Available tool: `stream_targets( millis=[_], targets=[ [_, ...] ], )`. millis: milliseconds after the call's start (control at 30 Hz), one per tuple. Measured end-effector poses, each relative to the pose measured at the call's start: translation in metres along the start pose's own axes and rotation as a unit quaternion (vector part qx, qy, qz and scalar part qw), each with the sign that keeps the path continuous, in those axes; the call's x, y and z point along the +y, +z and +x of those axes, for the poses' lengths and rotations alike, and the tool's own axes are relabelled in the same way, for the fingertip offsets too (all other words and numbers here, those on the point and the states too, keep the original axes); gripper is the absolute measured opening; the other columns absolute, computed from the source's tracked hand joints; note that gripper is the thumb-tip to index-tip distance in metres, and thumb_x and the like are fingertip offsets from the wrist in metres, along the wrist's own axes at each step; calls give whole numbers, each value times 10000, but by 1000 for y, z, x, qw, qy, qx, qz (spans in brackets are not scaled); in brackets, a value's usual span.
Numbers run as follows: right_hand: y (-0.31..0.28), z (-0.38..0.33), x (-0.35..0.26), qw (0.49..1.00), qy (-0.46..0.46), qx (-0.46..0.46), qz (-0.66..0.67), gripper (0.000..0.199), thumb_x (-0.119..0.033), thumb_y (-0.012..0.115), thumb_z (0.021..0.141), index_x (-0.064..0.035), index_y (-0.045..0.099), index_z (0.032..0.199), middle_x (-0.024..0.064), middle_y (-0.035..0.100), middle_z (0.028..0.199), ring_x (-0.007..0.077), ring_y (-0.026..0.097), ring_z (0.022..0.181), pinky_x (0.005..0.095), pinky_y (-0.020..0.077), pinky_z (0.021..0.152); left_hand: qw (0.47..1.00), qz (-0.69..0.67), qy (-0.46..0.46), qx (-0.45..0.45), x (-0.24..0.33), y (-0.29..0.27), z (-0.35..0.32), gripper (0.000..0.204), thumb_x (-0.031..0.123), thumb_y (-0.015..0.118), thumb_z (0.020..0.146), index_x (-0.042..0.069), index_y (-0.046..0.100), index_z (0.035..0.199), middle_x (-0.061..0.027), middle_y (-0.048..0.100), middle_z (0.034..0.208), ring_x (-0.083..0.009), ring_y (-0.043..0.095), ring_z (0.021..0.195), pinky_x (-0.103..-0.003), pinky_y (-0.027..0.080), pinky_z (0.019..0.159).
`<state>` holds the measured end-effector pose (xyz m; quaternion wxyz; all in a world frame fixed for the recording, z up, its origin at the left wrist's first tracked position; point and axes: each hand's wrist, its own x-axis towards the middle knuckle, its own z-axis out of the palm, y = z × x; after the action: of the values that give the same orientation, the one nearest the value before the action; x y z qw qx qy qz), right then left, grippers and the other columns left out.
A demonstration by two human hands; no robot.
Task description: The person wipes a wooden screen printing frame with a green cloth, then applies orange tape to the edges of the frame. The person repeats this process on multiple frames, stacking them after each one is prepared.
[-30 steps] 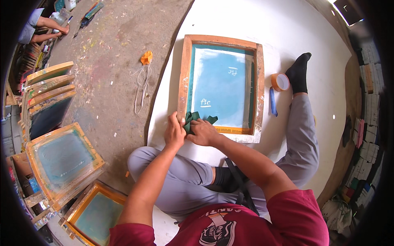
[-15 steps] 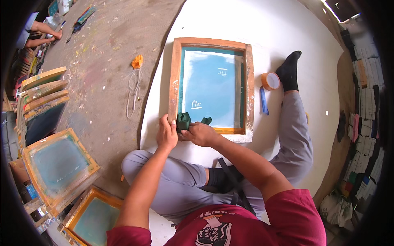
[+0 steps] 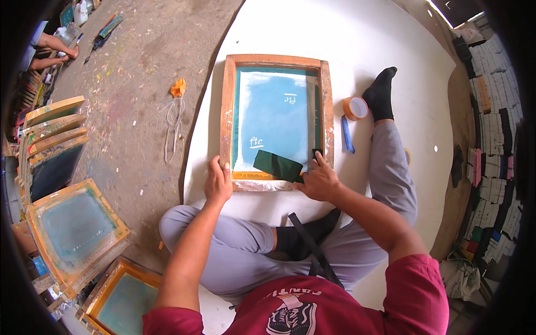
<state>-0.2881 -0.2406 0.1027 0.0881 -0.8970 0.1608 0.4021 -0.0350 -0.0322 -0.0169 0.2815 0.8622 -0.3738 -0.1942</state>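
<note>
Green strip [image 3: 278,166] just left of the right hand [image 3: 320,180]
From afar, I see that hand half-curled at the strip's end, pinch uncertain; the left hand [image 3: 219,181] grips the wooden frame [image 3: 226,117].

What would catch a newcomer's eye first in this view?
Most likely the large rectangular wooden frame with pale blue mesh, mid-picture on a broad white surface, with the left hand at its lower left corner. Next, the dark green flat strip slanting across the frame's lower end, its right end at the right hand. Then the orange roll of tape, right of the frame beside a black-socked foot.
</note>
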Motion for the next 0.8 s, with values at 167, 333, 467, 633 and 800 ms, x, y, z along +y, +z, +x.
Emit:
stream_targets(
  millis=[167,333,467,633,800],
  targets=[
    [35,-8,8,991,3,100,-89,732,-579,319,1113,-4,773,1124,169,769,1148,395,401,1508,581,95,1306,1000,6,-18,-22,8,-5,2,443,335,461,1111,69,393,1459,-243,519,1447,-473,607,1217,-559,527,937],
    [58,-7,0,975,41,211,52,620,-527,452,1081,5,771,1058,143,770,1037,358,527,1318,570,143,1290,1000,12,-11,-9,7,-3,1,447,352,443,1117,68,393,1458,-226,522,1435,-469,610,1205,-563,528,935],
    [42,13,-26,970,21,192,145,621,-541,448,1078,-18,783,1090,124,755,1171,308,587,1155,497,370,1087,1000,11,-17,-7,6,-3,-1,447,358,438,1118,66,396,1453,-218,526,1420,-467,610,1198,-566,533,923],
    [25,64,-80,930,-45,270,246,492,-513,624,995,-45,762,1062,144,708,1152,339,631,1130,466,483,958,998,-17,-49,-37,20,-10,2,498,382,409,1128,46,401,1495,-267,551,1428,-475,579,1263,-543,465,1033],
    [0,101,-115,928,-90,278,230,507,-546,560,1015,-91,774,1078,73,656,1154,283,590,1123,438,444,964,998,-18,-55,-37,18,-9,0,492,395,401,1128,60,403,1488,-269,556,1410,-481,586,1240,-550,483,1002]
  ],
)
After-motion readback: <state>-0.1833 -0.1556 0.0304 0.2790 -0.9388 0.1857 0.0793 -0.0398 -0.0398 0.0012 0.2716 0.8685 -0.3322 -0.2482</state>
